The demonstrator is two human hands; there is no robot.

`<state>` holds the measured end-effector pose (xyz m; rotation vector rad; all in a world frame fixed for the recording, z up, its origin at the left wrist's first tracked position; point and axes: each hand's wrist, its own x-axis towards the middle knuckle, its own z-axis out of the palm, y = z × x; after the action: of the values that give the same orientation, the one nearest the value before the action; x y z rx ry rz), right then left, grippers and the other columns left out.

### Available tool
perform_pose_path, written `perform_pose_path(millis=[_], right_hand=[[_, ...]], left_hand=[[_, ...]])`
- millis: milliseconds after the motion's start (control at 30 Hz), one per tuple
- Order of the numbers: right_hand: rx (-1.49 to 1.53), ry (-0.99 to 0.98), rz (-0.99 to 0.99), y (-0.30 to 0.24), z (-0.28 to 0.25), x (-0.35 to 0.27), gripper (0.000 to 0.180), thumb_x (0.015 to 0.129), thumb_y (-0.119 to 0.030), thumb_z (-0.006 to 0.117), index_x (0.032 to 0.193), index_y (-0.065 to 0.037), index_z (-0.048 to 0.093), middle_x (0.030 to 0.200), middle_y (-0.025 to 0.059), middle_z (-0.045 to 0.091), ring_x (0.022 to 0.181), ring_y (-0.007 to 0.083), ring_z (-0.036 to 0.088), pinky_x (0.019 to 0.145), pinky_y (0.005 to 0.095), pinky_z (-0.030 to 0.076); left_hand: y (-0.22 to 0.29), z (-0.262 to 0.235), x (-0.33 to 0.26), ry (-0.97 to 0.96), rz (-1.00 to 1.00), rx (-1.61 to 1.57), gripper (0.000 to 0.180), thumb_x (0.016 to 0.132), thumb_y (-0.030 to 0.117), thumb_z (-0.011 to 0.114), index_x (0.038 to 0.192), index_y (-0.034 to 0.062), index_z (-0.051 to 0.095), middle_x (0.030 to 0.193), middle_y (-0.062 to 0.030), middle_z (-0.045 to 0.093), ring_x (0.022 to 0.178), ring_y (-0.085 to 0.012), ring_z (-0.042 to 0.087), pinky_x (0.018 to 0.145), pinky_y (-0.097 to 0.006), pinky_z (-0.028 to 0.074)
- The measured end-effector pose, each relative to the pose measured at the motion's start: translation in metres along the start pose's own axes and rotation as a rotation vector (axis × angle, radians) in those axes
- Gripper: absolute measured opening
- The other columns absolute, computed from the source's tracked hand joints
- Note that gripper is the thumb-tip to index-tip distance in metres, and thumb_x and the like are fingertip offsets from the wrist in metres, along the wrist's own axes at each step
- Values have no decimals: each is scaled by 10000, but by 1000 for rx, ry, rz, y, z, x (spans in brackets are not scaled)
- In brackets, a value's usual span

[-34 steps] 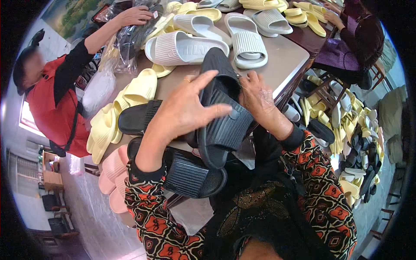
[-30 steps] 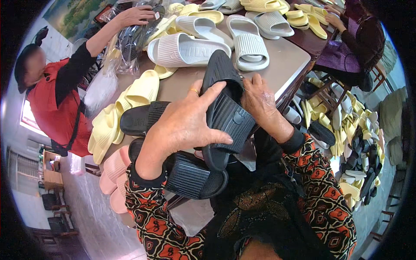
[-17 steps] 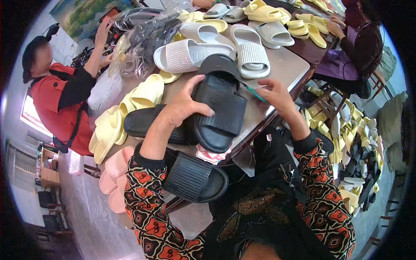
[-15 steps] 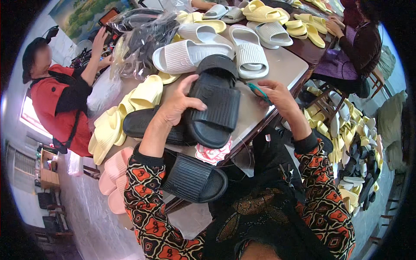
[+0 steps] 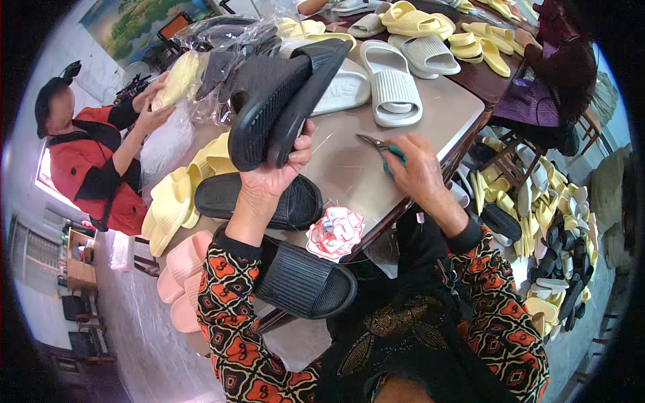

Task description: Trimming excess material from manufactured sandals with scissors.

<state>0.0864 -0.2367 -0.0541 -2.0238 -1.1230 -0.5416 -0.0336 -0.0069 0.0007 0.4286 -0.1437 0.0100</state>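
Observation:
My left hand [image 5: 279, 171] is closed round a pair of black slippers [image 5: 272, 101], lifted above the table with their soles turned partly toward me. In my right hand [image 5: 418, 168] are small nippers [image 5: 381, 146] with teal handles, their pointed dark jaws facing left over the table. Below my left wrist lie two more black slippers: one [image 5: 306, 201] on the tabletop, another [image 5: 309, 279] at the near edge. Between them and my right arm sits a heap of white tags [image 5: 336, 233] with red edges.
Grey-white slippers [image 5: 394, 87] lie across the table [image 5: 447, 104]; yellow [image 5: 168, 205] and pink [image 5: 185, 272] pairs are on its left. Clear bags [image 5: 225, 54] crowd the back left. At left a person in red [image 5: 94, 161] holds a bagged yellow item. Piled slippers [image 5: 551, 235] cover the right floor.
My left hand has raised the black slippers and tilted them left and over. My right hand has drawn slightly down, showing the nippers' jaws. The person at left has picked up a bagged yellow item.

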Motion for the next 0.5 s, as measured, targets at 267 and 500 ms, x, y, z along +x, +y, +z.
perform_pose_path(millis=[267,500], right_hand=[[839,252,8,-60,18,35,234,734,-8,698,954,-30,624,851,78,624,765,137,616,630,249,512],[847,445,8,-59,32,36,183,702,12,710,851,-26,612,790,67,603,701,148,602,582,246,502]], left_hand=[[-28,14,1,-85,-59,19,609,789,382,575,1189,-63,461,1025,-168,513,758,-220,443,567,-255,382],[-37,11,0,-115,-121,12,589,791,405,569,1170,-39,488,979,-120,531,730,-175,379,513,-232,355]])
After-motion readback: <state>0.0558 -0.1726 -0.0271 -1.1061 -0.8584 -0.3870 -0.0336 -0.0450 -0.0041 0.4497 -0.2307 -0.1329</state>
